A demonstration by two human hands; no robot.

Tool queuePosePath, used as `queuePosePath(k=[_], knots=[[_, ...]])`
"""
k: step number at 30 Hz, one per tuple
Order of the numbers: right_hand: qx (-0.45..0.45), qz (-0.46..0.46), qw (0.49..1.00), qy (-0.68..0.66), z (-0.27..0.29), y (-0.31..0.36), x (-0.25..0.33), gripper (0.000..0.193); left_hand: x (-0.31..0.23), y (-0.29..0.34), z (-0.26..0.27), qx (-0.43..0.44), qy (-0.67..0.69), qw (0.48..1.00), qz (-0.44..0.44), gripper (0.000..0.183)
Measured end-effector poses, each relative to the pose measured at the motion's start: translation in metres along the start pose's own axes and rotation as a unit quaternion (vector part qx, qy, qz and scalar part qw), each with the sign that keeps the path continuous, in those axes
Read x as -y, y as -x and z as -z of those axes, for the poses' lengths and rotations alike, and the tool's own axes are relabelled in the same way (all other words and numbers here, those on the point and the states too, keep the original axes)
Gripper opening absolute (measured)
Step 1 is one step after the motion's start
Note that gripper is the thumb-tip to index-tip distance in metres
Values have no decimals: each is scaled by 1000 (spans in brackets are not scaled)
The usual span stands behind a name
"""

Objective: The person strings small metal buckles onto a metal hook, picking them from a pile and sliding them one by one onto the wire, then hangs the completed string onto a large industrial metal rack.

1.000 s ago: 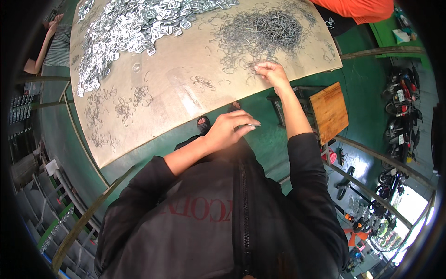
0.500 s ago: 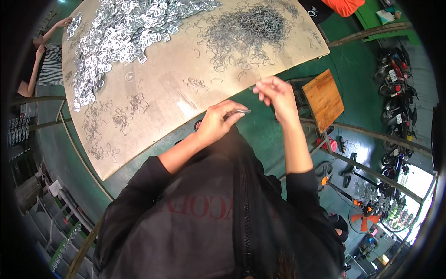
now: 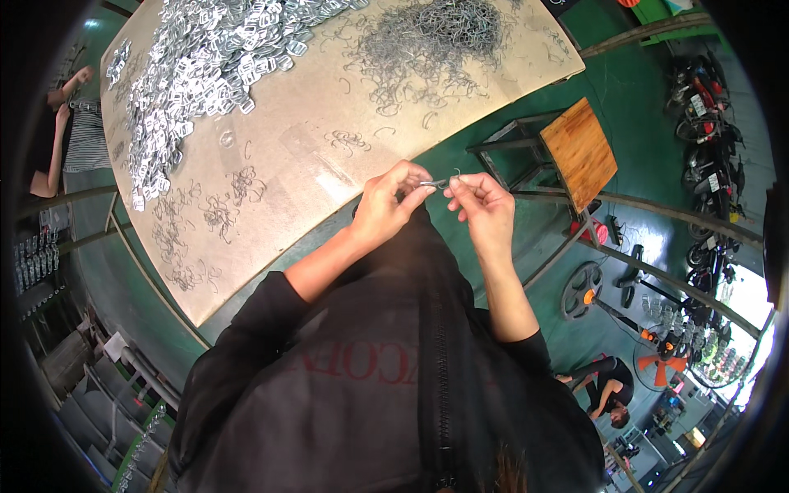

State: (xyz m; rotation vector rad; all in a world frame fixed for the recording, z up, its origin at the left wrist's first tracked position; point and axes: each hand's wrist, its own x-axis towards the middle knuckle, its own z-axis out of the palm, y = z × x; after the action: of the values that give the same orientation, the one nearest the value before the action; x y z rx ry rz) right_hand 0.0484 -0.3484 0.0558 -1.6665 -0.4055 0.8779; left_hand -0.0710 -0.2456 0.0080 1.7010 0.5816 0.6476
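Note:
In front of my chest, past the table's near edge, my left hand (image 3: 385,207) is closed in a pinch on a small metal buckle (image 3: 431,184) seen nearly edge-on. My right hand (image 3: 486,212) pinches a thin bent wire hook (image 3: 457,172), its curved end standing up above the fingertips. The hook and the buckle's right end are close together; whether they touch I cannot tell. A big pile of flat silvery buckles (image 3: 234,57) covers the table's far left. To its right lies a tangled heap of wire hooks (image 3: 460,37).
Small clusters of loose hooks (image 3: 218,214) lie on the brown tabletop (image 3: 288,197). A wooden stool (image 3: 579,154) stands right of the table. At the far left, another person's forearm (image 3: 59,140) is near the table. Parked motorbikes (image 3: 708,164) line the right; a person (image 3: 610,390) is at lower right.
My right hand has come down and left to meet the left hand, bringing the hook to the buckle. The view has shifted slightly; the left hand keeps its pinch.

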Motion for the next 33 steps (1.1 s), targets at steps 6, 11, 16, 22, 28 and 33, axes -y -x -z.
queuePosePath(k=[6, 11, 16, 22, 28, 33], knots=[[-25, 77, 996, -22, -6, 10, -8, 9, 0, -3, 4, 34, 26, 999, -33, 17], [-54, 140, 989, -11, -5, 21, -10, 5, 43, -31, 78, -85, -189, 973, -100, 15], [-48, 140, 989, 13, 0, 20, -14, 6, 113, -62, 196, -343, -346, 868, 98, 18], [-45, 150, 988, 5, 2, 18, -15, 6, 146, -72, 236, -374, -454, 801, 116, 23], [-46, 144, 988, 13, 6, 17, -16, 5, 139, -80, 252, -300, -573, 763, 4, 14], [-42, 153, 987, 36, 6, 13, -22, 5, 95, -83, 213, -317, -278, 906, 18, 8]])
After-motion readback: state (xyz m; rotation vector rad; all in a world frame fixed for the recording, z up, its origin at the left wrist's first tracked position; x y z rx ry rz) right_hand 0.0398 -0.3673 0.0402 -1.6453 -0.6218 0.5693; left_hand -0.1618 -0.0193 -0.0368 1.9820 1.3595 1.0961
